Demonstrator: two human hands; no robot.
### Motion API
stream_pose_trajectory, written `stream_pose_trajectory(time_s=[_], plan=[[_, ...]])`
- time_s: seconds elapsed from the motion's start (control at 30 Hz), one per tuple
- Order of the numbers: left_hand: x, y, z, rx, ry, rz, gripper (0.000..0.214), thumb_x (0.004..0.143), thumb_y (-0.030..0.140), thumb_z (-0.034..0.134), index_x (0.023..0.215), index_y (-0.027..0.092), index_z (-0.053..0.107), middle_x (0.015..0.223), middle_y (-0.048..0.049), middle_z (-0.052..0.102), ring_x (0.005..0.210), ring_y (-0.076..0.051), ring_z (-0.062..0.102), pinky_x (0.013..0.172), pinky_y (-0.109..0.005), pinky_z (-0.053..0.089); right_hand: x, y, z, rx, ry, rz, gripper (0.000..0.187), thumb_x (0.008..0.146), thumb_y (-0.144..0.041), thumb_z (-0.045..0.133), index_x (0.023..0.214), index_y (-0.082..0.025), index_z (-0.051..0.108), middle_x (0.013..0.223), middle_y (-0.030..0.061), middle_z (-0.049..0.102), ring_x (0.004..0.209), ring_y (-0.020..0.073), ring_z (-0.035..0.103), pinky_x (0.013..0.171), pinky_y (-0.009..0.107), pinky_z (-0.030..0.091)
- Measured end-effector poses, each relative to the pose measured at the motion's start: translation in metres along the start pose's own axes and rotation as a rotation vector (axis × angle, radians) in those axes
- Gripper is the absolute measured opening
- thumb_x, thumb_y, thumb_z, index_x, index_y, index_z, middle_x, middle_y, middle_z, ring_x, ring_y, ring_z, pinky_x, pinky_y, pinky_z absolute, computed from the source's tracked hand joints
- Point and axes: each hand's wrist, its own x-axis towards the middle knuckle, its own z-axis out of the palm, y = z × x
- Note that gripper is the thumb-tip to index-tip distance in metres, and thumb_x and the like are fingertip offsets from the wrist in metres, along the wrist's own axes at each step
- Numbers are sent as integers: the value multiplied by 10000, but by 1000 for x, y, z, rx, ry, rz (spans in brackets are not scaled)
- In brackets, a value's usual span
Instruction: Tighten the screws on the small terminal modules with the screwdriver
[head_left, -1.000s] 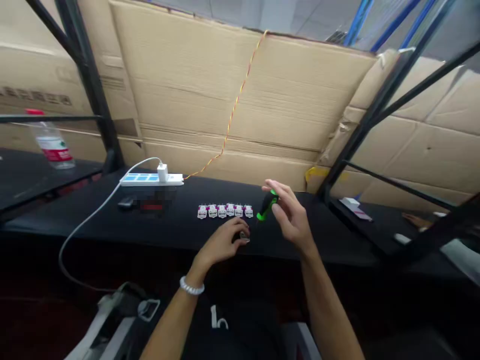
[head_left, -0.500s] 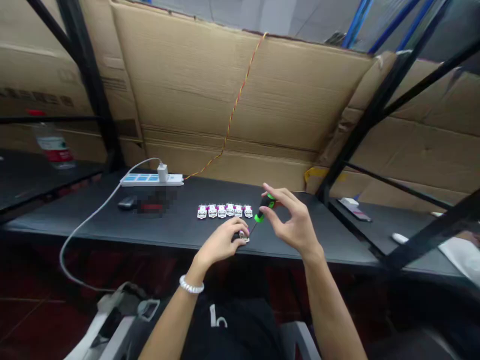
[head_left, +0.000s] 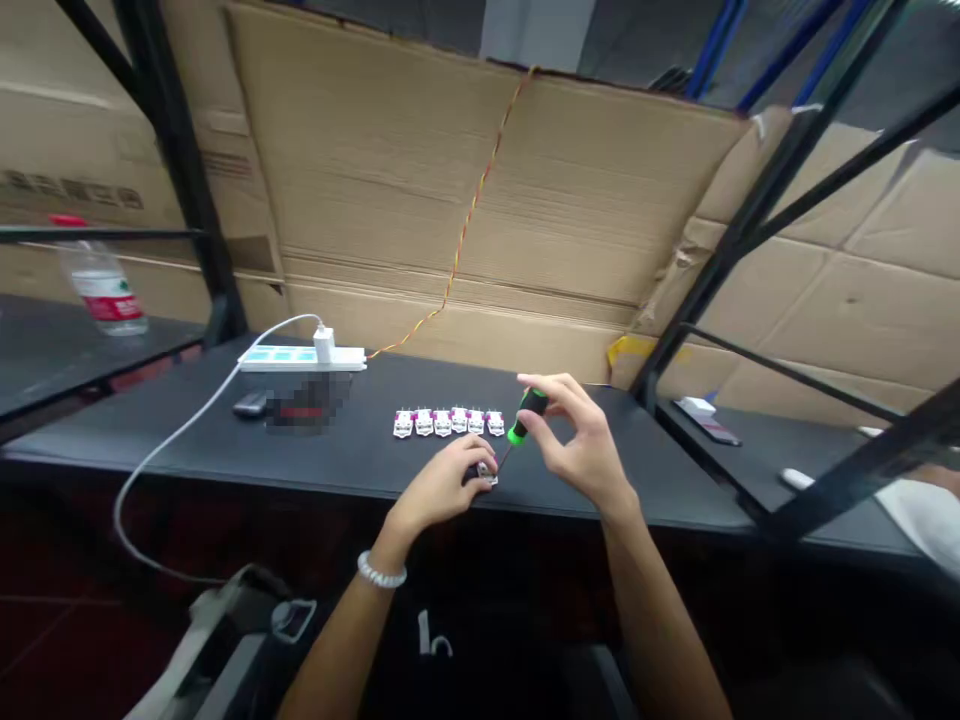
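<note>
My left hand [head_left: 448,478] rests at the table's front edge, its thumb and fingers closed around a small white and purple part [head_left: 487,474]. Most of that part is hidden by the fingers. In my right hand [head_left: 574,435] is a screwdriver [head_left: 531,405] with a black and green handle, gripped by thumb and fingers. It tilts down to the left, and its thin shaft reaches the part in my left hand; the exact contact is too small to make out. Just behind, several similar white and purple parts [head_left: 442,422] stand in a row on the black table [head_left: 360,450].
A white power strip [head_left: 349,359] with a plugged-in charger [head_left: 324,344] lies at the back left, its white cable [head_left: 161,450] hanging over the front edge. Black metal posts [head_left: 690,300] flank the table. Cardboard [head_left: 375,150] walls the back. A bottle [head_left: 109,290] stands far left.
The screwdriver's handle and my right hand have shifted very slightly, with the fingers curled a little differently on the handle. My left hand stays on the small part. The picture is darker.
</note>
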Motion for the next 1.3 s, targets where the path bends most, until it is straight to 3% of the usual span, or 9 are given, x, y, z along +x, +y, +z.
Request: stream_pose_trajectory(time_s=[0.1,0.2,0.3,0.47,0.73,0.83,0.9,1.0,1.3], plan=[[0,0,1,2,3,3,158,894,61,714,947,210,719,1189,-65,704,1149,-239,673,1088,-384,527,-1,4,4,-64,77,2,325,961,-331,779,1276,-260,754,1015,51,685,737,169,611,687,333,593],[0,0,1,3,1,2,162,894,54,711,944,208,721,1191,-68,703,1148,-238,674,1084,-381,527,-6,6,4,1,22,16,475,1018,-299,667,1492,-282,628,1255,105,696,1023,236,709,870,400,628],[-1,-1,1,3,-1,6,149,902,67,711,946,209,722,1182,-71,702,1137,-238,675,1077,-382,534,-9,6,-1,114,-57,28,570,1056,-220,544,1618,-303,492,1442,120,667,1230,265,708,1016,457,610],[-1,-1,0,18,0,8,137,916,88,698,963,214,724,1195,-74,699,1156,-243,671,1086,-391,534,-5,4,-4,55,-37,26,460,1012,-231,671,1467,-299,656,1155,67,731,959,217,720,838,367,632],[0,-1,1,11,3,4,130,911,91,703,945,215,720,1196,-73,705,1155,-246,674,1093,-399,535,0,8,1,-127,99,3,351,928,-338,834,1268,-279,768,864,-2,582,676,164,551,674,341,564],[0,-1,0,11,2,6,140,911,83,701,952,215,723,1188,-70,706,1151,-242,675,1088,-395,535,-3,7,0,-111,85,6,344,979,-304,746,1322,-269,740,958,40,646,752,186,621,685,342,582],[0,0,0,12,5,8,136,912,86,705,958,212,727,1184,-73,706,1138,-240,679,1083,-393,539,-5,7,-2,-42,32,10,429,1022,-251,632,1449,-272,659,1195,102,709,957,230,715,785,369,620],[-1,0,0,8,5,12,129,912,89,707,955,208,730,1179,-78,708,1132,-239,681,1079,-390,542,-9,8,-6,62,-41,20,539,1041,-194,521,1571,-284,546,1422,128,692,1207,273,731,956,429,625],[-1,-2,0,5,-2,8,142,914,78,705,952,214,723,1188,-67,698,1147,-239,673,1078,-384,526,-10,3,-6,42,4,29,466,1013,-211,651,1472,-291,656,1167,74,728,967,215,720,827,358,628]])
